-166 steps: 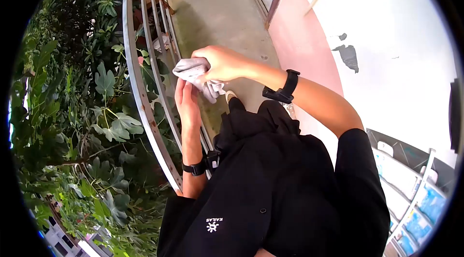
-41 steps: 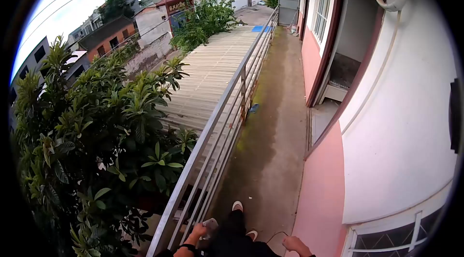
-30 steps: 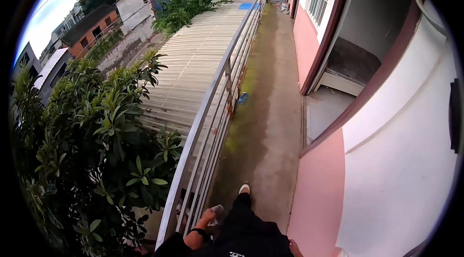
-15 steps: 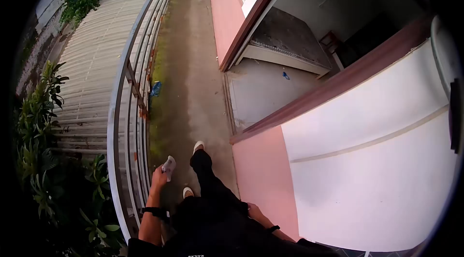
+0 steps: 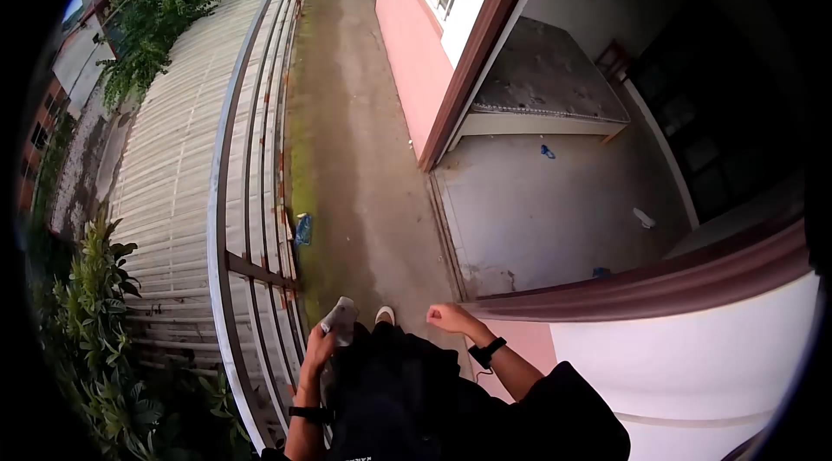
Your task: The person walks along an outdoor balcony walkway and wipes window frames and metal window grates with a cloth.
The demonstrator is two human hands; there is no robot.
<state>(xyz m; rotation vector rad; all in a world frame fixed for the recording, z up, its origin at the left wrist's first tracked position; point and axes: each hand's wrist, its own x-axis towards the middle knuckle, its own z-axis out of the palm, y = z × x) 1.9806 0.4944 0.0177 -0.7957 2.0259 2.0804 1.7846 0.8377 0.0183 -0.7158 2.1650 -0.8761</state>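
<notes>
My left hand is closed on a grey cloth, which sticks up from the fingers beside the metal railing. My right hand is in front of my body, near the foot of the doorway, with its fingers curled in. Whether anything small is inside those fingers cannot be made out. A black band circles each wrist, and a thin dark cord hangs by the right one. One light shoe shows between my hands.
A metal railing runs along the left of the concrete walkway. Blue litter lies by it. On the right, a doorway opens to a room with a bed-like platform and scraps on the floor. Beyond the railing are a corrugated roof and leaves.
The view has moved forward along the walkway, and the doorway fills more of the right side. My right hand has risen from beside my body to its front. My left hand still holds the cloth.
</notes>
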